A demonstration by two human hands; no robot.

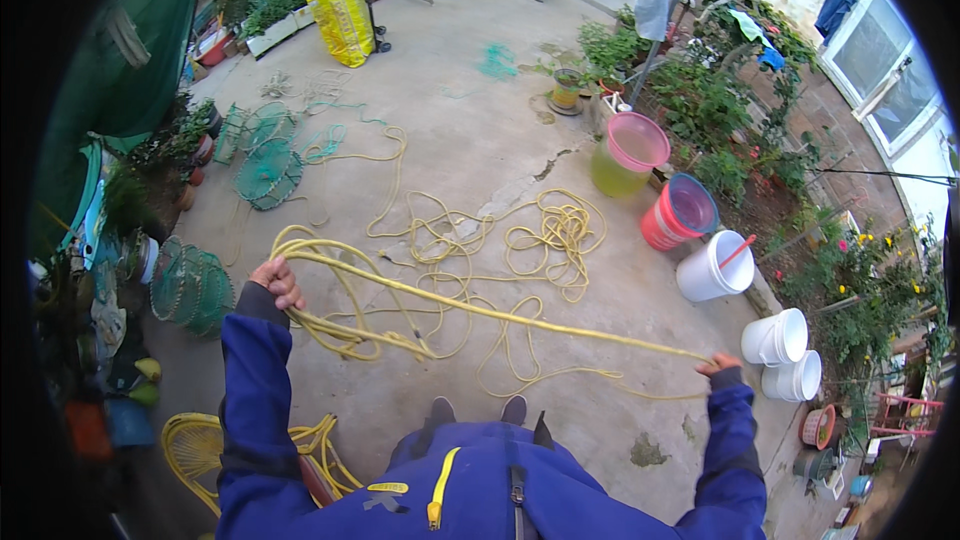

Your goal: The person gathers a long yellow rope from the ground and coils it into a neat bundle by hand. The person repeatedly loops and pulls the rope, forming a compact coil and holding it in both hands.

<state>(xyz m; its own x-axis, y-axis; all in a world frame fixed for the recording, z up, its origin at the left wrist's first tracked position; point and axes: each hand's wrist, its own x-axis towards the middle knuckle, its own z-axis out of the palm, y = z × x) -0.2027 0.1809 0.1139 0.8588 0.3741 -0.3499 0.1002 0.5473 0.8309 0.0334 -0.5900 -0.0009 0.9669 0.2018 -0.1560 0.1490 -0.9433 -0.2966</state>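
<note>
My left hand (279, 283) is closed around several loops of yellow rope (480, 312), which hang down in a loose coil beside it. From there one length runs taut across my front to my right hand (719, 365), stretched far out to the right and closed on it. Below my right hand the rope drops and trails back to the ground. More of the same rope lies in tangled loops on the concrete in front of my feet.
Green net traps (270, 172) lie to the left, and a yellow sack (340, 15) stands at the back. Along the right bed are a pink-rimmed bucket (630, 154), a red bucket (679, 212) and white buckets (715, 266). A yellow wire frame (192, 452) sits by my left elbow.
</note>
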